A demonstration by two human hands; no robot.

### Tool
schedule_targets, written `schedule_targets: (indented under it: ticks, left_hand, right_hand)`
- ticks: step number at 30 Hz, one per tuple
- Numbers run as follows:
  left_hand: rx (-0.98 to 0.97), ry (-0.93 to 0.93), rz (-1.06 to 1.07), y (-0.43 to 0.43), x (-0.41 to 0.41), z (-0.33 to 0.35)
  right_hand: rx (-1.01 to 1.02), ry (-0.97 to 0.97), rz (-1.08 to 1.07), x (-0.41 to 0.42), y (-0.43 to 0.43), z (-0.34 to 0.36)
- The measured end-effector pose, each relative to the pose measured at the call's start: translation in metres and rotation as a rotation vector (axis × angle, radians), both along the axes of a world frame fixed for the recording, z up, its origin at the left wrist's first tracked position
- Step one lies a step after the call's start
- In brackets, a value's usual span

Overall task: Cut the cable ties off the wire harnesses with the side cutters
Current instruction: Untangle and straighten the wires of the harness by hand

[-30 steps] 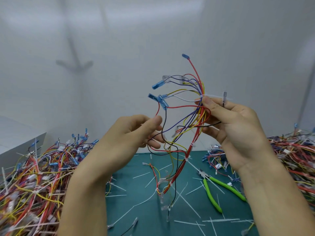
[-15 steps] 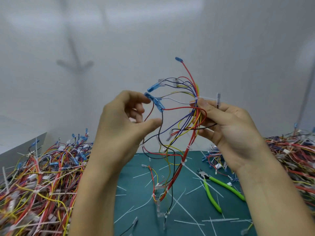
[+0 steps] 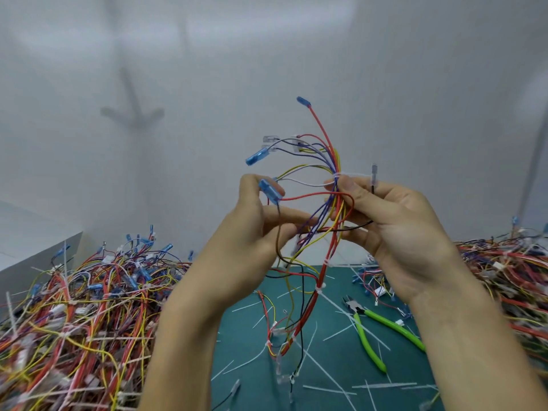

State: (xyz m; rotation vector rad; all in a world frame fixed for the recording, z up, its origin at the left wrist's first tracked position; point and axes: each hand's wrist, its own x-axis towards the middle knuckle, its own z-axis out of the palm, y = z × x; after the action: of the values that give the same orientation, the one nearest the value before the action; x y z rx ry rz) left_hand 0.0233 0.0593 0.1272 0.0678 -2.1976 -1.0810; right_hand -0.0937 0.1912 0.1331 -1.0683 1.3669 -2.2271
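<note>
The wire harness (image 3: pixel 325 264) is held up in the air over the counter (image 3: pixel 237 330), between the two hands and well above the teal surface. Its red, yellow, purple, white and black strands fan out at the top, with one red strand rising highest to a blue terminal (image 3: pixel 302 100). A white cable tie (image 3: pixel 336 175) binds the strands where they meet, and its tail sticks out to the right. The right hand (image 3: pixel 394 229) pinches the bundle just under that tie between thumb and forefinger, with its other fingers curled round the strands lower down. The left hand (image 3: pixel 246 232) is closed on loose strands at the harness's left side, thumb reaching toward the bundle; a blue connector (image 3: pixel 269 191) lies against its forefinger, though blur hides exactly which strand it grips. Below the hands the harness hangs down in a red trunk with more white ties spaced along it, and its lower end reaches the counter.

The side cutters (image 3: pixel 364 330), with bright green handles spread apart, lie on the counter to the right of the hanging end, touched by neither hand. Cut tie scraps (image 3: pixel 382 385) are scattered over the teal surface around them. A large pile of harnesses (image 3: pixel 89 307) fills the left side, and another pile (image 3: pixel 510 277) sits at the right. A white wall (image 3: pixel 207 84) stands behind everything
</note>
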Motion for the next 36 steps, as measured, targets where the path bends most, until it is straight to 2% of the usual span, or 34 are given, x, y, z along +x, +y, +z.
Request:
schedule_targets:
  ticks: [5, 11, 14, 22, 31, 36]
  left_hand:
    - [-0.12, -0.072, 0.024, -0.005, -0.002, -0.002]
    - [-0.061, -0.062, 0.014, 0.002, 0.003, 0.003]
    - [-0.129, -0.048, 0.038, 0.003, 0.001, 0.004]
    - [-0.238, -0.001, 0.066, 0.011, -0.005, 0.004]
    - [-0.127, -0.096, -0.042, 0.01, -0.002, 0.002]
    - [-0.104, -0.025, -0.027, 0.01, -0.005, 0.001]
  right_hand:
    - [0.008, 0.009, -0.001, 0.002, -0.003, -0.002]
    - [0.019, 0.066, -0.126, 0.002, -0.005, -0.003]
    - [0.024, 0.083, -0.154, 0.002, -0.005, -0.003]
    - [0.052, 0.051, -0.085, 0.0, -0.003, -0.002]
    - [0.02, 0.035, -0.086, 0.003, -0.005, -0.003]
    - [0.023, 0.054, -0.07, 0.007, -0.008, -0.004]
